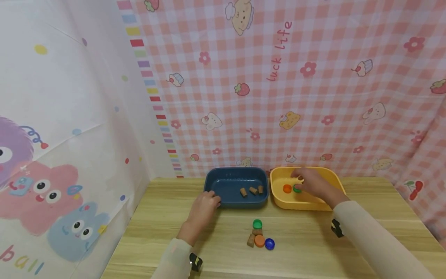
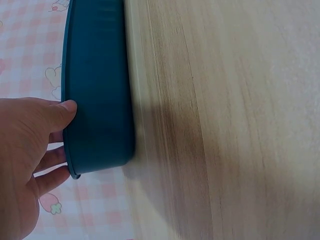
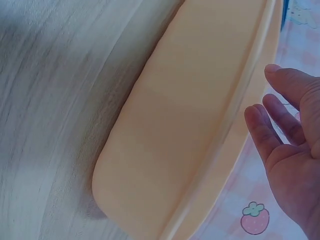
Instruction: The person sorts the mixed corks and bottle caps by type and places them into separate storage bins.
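At the near left corner of a dark blue plastic bin (image 1: 237,204), my left hand (image 1: 205,205) grips the rim. The left wrist view shows its thumb (image 2: 67,109) on the outside wall, with other fingers behind the rim. Three corks (image 1: 253,190) lie inside this bin. Over the yellow bin (image 1: 303,205) hovers my right hand (image 1: 313,184), fingers loosely bent and apart. Nothing shows between its fingers in the right wrist view. Inside the yellow bin are an orange bottle cap (image 1: 287,188) and a green bottle cap (image 1: 297,188), the green one partly hidden by the right hand.
In front of the bins, a green cap (image 1: 257,224), an orange cap (image 1: 259,241), a blue cap (image 1: 270,243) and two corks (image 1: 251,240) lie clustered on the wooden table (image 1: 156,217). Behind the table hangs a pink checked cloth (image 1: 223,100).
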Available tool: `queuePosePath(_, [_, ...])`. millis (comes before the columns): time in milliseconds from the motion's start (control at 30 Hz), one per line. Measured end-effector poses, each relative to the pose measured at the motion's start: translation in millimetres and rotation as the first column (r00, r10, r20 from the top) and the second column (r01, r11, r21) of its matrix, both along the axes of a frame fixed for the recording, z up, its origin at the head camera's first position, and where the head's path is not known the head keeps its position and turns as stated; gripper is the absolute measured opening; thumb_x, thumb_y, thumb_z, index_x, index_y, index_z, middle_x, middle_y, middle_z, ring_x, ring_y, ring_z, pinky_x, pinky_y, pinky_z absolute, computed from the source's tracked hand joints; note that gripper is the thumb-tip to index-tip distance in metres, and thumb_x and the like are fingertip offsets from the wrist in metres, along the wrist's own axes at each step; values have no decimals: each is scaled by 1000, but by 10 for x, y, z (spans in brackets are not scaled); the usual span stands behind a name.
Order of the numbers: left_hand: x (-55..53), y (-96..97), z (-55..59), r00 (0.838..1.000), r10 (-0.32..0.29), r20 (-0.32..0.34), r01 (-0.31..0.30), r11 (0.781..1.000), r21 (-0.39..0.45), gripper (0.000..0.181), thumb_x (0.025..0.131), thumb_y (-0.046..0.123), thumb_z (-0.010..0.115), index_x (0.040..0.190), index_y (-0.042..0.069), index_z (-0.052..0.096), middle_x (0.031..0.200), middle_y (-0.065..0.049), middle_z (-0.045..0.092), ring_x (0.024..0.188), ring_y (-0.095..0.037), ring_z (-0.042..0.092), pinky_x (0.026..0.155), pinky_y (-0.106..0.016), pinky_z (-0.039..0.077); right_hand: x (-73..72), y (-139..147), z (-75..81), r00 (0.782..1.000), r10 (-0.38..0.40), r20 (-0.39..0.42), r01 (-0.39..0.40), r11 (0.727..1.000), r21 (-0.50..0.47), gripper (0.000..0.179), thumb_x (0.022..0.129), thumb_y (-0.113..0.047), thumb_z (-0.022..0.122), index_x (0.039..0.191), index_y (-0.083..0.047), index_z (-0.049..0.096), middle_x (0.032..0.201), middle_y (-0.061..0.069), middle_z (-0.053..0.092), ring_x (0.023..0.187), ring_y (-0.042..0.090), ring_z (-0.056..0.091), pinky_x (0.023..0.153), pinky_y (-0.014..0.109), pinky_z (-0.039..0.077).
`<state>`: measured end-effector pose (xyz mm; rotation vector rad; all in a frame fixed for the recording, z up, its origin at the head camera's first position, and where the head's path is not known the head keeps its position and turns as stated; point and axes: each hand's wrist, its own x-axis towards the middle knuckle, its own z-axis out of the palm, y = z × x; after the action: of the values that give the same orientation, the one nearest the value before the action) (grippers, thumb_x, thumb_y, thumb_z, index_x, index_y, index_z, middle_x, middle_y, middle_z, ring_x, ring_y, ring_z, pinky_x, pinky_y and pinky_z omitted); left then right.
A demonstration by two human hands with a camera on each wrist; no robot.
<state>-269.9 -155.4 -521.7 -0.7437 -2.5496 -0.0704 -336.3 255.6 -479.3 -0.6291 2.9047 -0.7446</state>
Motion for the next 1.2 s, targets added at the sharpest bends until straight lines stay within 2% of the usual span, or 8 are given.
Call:
queuePosePath(367, [8,2,9,1000,-1,-9,1,1000,-5,9,87,15,83,83,14,76,76,-1,60,68,-21,60,65,-34,55,232,-57,120,998,2,-62,-6,998,-64,36,91,-6,78,124,2,66,126,23,68,112,42,66,93,55,56])
queuePosePath(600, [6,0,8,1000,-1,-7,1,1000,-1,9,87,16,83,83,14,76,76,-1,60,68,-21,61,65,-34,55,420,-107,129,993,4,-120,-19,993,-119,33,89,-5,79,121,-1,68,123,20,68,110,40,67,90,51,59])
queuePosePath(767, [4,-5,-2,1000,-1,-13,1,1000,-4,9,87,16,84,83,14,76,76,-1,61,68,-20,61,66,-34,55,557,-167,147,990,6,-144,-22,993,-113,34,89,-12,81,120,-5,68,118,14,69,107,38,67,89,51,59])
queuePosePath(967, [4,-7,-8,1000,-4,-22,4,1000,-3,8,86,16,84,84,14,76,76,-1,61,68,-20,61,65,-34,55,715,-244,141,980,5,-201,-26,995,-101,36,87,-17,84,118,-8,69,113,7,69,102,28,68,88,48,59])
queuePosePath(1200, [-6,0,-12,1000,-5,-19,5,1000,-4,8,87,17,83,84,15,77,76,-1,61,68,-20,61,66,-33,55,909,-302,72,984,11,-179,-45,982,-185,41,87,-12,83,125,-6,67,124,9,68,116,31,66,91,45,59])
